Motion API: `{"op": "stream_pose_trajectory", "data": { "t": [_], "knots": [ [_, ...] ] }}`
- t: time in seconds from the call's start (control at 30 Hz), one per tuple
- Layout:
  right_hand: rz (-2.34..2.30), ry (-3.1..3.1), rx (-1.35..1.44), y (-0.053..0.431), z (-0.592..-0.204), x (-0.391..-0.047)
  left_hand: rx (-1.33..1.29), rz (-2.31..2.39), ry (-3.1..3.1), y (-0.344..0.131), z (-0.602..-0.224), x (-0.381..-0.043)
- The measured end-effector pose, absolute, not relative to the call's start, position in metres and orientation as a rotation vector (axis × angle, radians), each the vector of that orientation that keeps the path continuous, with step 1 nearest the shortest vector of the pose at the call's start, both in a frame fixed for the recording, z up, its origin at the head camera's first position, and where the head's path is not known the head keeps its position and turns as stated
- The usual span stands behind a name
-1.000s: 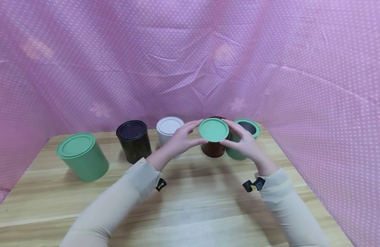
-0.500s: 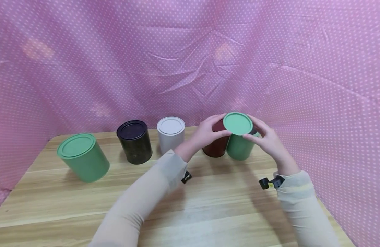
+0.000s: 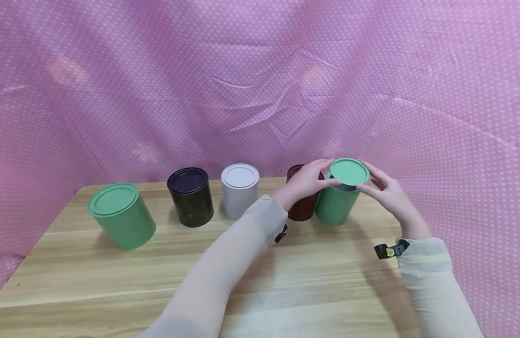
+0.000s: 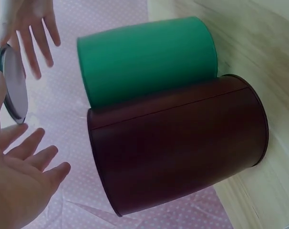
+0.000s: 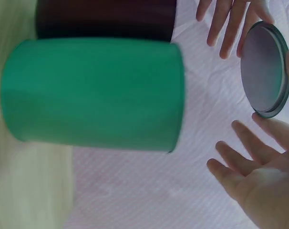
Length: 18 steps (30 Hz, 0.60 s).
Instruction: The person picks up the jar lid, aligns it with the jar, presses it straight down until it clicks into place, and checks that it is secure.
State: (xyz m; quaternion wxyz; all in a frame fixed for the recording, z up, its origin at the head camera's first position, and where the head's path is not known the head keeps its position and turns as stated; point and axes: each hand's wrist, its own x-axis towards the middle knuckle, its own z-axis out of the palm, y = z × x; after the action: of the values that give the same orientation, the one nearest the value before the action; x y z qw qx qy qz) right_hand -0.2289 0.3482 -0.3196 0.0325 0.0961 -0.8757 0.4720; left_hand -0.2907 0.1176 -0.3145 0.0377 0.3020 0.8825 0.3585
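Note:
Both hands hold a round green lid by its edge, level over the right-hand green can. A strip of that can's dark inside shows under the lid. My left hand grips the lid's left side with thumb and forefinger, passing in front of a dark red can. On the other side, my right hand pinches the rim the same way. In the right wrist view, the lid's greyish underside stands apart from the can's top, and the other fingers are spread.
Left along the wooden table stand a white can, a black can and another green can, all lidded. The dark red can is right beside the green one. Pink dotted cloth walls the back and sides.
Both hands have carried the green lid to the right, from in front of the dark red can to over the open green can. The cans have stayed in place; the head view shifted slightly.

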Motion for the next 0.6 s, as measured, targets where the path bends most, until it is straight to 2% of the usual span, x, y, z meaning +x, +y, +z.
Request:
{"op": "stream_pose_trajectory", "data": {
  "t": [0.33,0.6],
  "knots": [
    [1.511,-2.723,0.225,0.362,-0.343,-0.252,0.979,0.866,2.736,0.133,-0.321,-0.316],
    [1.544,-2.764,0.258,0.366,-0.352,-0.261,0.940,0.783,2.756,0.137,-0.328,-0.322]
  ]
}}
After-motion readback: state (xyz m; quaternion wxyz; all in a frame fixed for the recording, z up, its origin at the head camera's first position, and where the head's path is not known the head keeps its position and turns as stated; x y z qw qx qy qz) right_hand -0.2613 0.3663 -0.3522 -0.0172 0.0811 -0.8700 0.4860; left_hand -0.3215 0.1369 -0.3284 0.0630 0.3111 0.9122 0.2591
